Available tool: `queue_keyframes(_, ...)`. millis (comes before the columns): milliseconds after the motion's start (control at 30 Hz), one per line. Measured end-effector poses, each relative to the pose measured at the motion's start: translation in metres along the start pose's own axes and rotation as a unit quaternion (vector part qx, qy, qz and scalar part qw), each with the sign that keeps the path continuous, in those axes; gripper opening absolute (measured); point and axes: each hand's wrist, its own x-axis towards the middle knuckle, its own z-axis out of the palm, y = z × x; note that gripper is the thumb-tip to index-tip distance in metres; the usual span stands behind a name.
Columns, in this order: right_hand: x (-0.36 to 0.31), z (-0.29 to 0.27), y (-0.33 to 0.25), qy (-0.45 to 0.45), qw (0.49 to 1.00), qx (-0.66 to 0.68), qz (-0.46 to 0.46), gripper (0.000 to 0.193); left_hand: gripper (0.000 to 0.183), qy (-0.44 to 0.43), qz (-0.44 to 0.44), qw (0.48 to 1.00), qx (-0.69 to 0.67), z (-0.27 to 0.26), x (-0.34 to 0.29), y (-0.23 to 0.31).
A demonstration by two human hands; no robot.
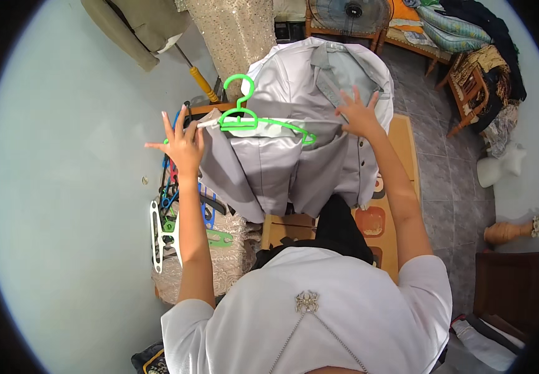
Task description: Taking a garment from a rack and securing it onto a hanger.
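A shiny grey garment (263, 165) hangs in front of me, its narrow pale upper edge stretched between my hands. At the left end of that edge, the thumb and forefinger of my left hand (184, 149) pinch together while the other fingers fan out. My right hand (359, 117) grips the right end in the same way, other fingers raised. A bright green hanger (239, 118) lies at the upper edge, hook upward. Behind sits a silvery grey jacket (294, 71) with its collar and lining showing. Folds hide the front garment's exact kind.
Several loose hangers (166, 237) lie on lace cloth (232, 268) at left. A wooden table (406, 156) runs under the clothes. A dress form (151, 25) and sequinned dress (226, 43) stand behind. Beyond are a fan (350, 15) and a chair heaped with clothes (468, 87).
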Motion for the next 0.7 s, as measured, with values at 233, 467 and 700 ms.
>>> queue_keyframes(233,-0.025,-0.01,-0.041,0.105,0.987,0.102,-0.061,0.019,0.007,0.004,0.015,0.999,0.032,0.011,0.021,-0.008)
queue_keyframes(467,-0.035,0.024,-0.188,0.255,0.955,0.127,-0.085,0.026,0.008,-0.015,0.034,0.999,0.015,0.015,0.036,0.023)
queue_keyframes(700,-0.066,0.061,-0.122,0.304,0.922,0.213,-0.114,0.038,0.006,0.063,0.01,0.998,0.012,-0.005,0.034,-0.008)
